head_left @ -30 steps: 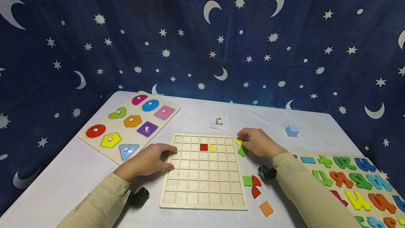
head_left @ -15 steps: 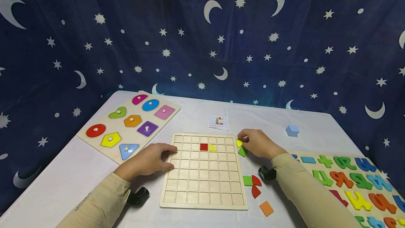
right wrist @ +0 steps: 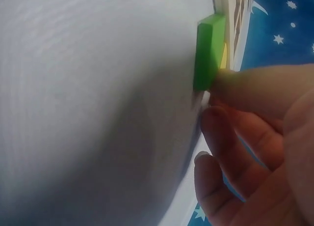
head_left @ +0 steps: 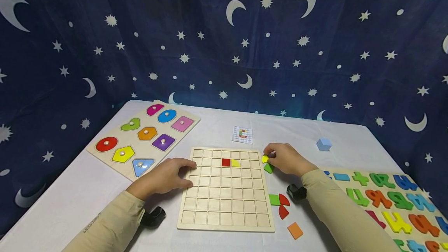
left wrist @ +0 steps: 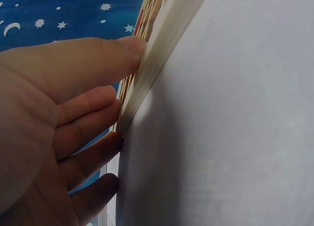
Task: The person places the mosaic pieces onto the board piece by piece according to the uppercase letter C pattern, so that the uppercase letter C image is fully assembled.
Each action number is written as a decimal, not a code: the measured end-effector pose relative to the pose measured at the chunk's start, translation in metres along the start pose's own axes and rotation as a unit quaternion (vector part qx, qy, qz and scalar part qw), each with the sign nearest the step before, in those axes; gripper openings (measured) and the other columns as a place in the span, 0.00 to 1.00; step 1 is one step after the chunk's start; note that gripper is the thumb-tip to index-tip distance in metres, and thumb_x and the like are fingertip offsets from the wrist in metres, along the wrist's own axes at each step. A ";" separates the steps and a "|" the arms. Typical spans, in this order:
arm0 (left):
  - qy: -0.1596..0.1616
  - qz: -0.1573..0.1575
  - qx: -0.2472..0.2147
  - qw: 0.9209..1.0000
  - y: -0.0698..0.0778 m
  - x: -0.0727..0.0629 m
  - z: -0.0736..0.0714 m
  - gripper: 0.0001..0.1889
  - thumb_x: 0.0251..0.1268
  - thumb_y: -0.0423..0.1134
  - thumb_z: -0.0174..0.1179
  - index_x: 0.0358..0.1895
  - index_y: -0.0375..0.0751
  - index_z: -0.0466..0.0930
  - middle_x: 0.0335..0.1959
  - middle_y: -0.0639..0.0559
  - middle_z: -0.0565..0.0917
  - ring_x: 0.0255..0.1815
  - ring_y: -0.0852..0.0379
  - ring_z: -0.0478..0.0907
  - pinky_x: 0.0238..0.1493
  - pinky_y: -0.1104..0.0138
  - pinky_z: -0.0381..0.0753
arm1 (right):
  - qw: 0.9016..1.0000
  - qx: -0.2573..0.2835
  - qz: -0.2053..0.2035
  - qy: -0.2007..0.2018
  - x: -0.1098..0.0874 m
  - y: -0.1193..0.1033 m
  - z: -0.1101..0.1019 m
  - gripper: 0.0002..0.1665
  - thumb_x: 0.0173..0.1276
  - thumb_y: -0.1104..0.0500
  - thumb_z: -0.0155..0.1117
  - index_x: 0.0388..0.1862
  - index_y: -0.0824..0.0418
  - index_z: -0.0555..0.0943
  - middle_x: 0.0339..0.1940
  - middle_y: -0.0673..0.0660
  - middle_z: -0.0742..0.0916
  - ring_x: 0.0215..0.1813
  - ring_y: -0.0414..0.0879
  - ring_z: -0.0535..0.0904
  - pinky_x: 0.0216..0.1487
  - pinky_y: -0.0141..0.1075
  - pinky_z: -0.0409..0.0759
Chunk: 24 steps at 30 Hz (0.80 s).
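A square wooden grid board [head_left: 225, 205] lies in the middle of the table, a red square [head_left: 226, 162] and a yellow piece [head_left: 236, 163] side by side in its cells. My left hand [head_left: 166, 178] rests thumb and fingertips against the board's left edge, as the left wrist view also shows [left wrist: 73, 98]. Beside the board's upper right edge, my right hand [head_left: 288, 158] pinches a small yellow piece [head_left: 265, 159], partly hidden by the fingers. A green piece [head_left: 268, 168] lies just below it; in the right wrist view this green piece [right wrist: 208, 54] is close to the thumb.
Right of the board lie a green square [head_left: 274, 200], red quarter-round pieces [head_left: 284, 212] and an orange square [head_left: 295, 230]. A pattern card [head_left: 242, 135] is behind it. A knobbed shape puzzle [head_left: 140, 149], a letter puzzle [head_left: 381, 205] and a blue block [head_left: 323, 144] stand around.
The yellow piece at my right fingertips has turned and shifted slightly, and the right hand has come a touch nearer. My left hand keeps its place on the board edge.
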<state>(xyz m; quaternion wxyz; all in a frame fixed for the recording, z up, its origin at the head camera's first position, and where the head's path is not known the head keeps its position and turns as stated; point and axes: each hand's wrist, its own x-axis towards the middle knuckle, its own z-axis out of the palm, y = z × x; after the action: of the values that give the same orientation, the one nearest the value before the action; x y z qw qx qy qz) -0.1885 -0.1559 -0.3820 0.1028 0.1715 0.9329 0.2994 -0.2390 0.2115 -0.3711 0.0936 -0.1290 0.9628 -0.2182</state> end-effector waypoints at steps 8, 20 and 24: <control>-0.002 -0.005 -0.003 1.000 0.001 0.000 0.000 0.29 0.52 0.38 0.77 0.60 0.42 0.82 0.60 0.47 0.81 0.65 0.45 0.73 0.68 0.50 0.70 | 1.000 -0.025 -0.003 0.003 -0.001 0.001 0.000 0.12 0.67 0.65 0.67 0.49 0.62 0.82 0.43 0.56 0.86 0.44 0.50 0.79 0.55 0.48 0.81; -0.001 0.002 0.000 1.000 0.000 0.000 0.000 0.28 0.52 0.38 0.77 0.60 0.42 0.82 0.60 0.47 0.81 0.66 0.44 0.73 0.68 0.50 0.70 | 0.998 -0.050 -0.011 0.024 -0.004 -0.005 -0.004 0.13 0.67 0.62 0.68 0.49 0.64 0.82 0.36 0.53 0.85 0.38 0.47 0.77 0.43 0.40 0.82; -0.002 -0.002 -0.006 1.000 -0.001 0.000 0.000 0.29 0.52 0.38 0.77 0.60 0.42 0.82 0.60 0.47 0.81 0.66 0.44 0.72 0.69 0.50 0.69 | 0.998 -0.043 -0.027 0.033 -0.005 -0.014 -0.004 0.12 0.67 0.62 0.67 0.49 0.63 0.82 0.35 0.52 0.84 0.36 0.46 0.77 0.36 0.36 0.80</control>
<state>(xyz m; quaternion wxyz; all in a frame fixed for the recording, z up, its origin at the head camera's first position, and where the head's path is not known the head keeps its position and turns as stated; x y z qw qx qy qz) -0.1889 -0.1561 -0.3827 0.1063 0.1697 0.9313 0.3042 -0.2321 0.2022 -0.3603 0.0500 -0.1517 0.9700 -0.1832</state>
